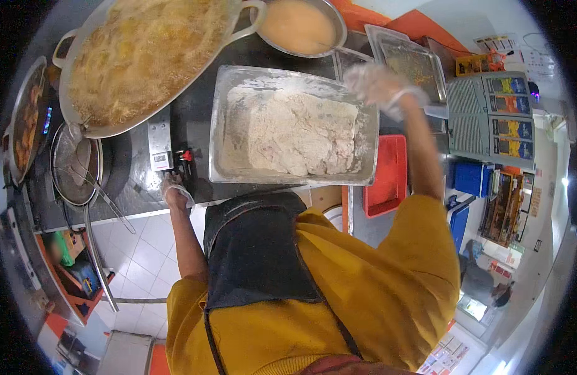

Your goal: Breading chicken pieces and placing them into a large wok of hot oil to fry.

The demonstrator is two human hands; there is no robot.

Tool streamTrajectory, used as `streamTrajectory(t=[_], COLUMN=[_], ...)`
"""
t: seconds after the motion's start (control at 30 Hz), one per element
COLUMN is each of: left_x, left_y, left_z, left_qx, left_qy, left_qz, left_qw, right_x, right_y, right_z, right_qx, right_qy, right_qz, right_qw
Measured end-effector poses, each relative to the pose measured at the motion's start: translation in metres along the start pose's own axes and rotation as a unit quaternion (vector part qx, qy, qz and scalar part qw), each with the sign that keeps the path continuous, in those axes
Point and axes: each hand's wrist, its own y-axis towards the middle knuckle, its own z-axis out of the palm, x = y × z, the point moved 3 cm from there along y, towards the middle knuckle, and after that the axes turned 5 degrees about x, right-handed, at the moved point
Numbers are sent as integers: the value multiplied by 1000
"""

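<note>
My left hand point(175, 191), in a clear plastic glove, rests at the counter's front edge, just below a small metal box with a label point(162, 160) and a red-handled knob point(186, 155); its fingers are partly hidden. My right hand point(373, 88), also gloved and blurred, is raised over the right rim of a rectangular metal pan point(219, 174). Whether it holds anything is unclear. Flour point(307, 126) fills much of the pan, with coated lumps at its near side. Behind the pan's right half stands a metal bowl of pale orange liquid point(298, 26).
A large two-handled pan of bubbling oil point(147, 61) stands at upper left. Below it, a strainer and wire skimmer point(77, 164) rest on a round pot. A red tray point(386, 206) lies right of the flour pan, and a clear plastic container point(410, 61) stands behind it.
</note>
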Motion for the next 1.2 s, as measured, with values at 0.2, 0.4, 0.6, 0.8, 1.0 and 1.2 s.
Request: streamTrajectory(t=[0.2, 0.4, 0.6, 0.8, 1.0, 1.2], left_x=[-9, -14, 32, 24, 25, 31], left_y=[-15, -12, 38, 29, 12, 26], left_z=[9, 17, -52, -21, -38, -43], left_qx=[15, -19, -29, -59, 22, 8], left_qy=[-35, -21, -72, -112, -69, -66], left_qz=[-8, -9, 32, -8, 14, 14], left_qw=[999, 1000, 996, 992, 997, 998], right_x=[-263, -265, -213, -150, -73, -69], right_y=[46, 56, 69, 61, 98, 143], right_z=[192, 204, 163, 117, 142, 222], right_qx=[-77, 35, 175, 163, -88, 73], right_qy=[-396, -438, -477, -295, -243, -99], right_qz=[38, -18, -54, 26, -217, 48], right_qw=[914, 898, 860, 941, 941, 991])
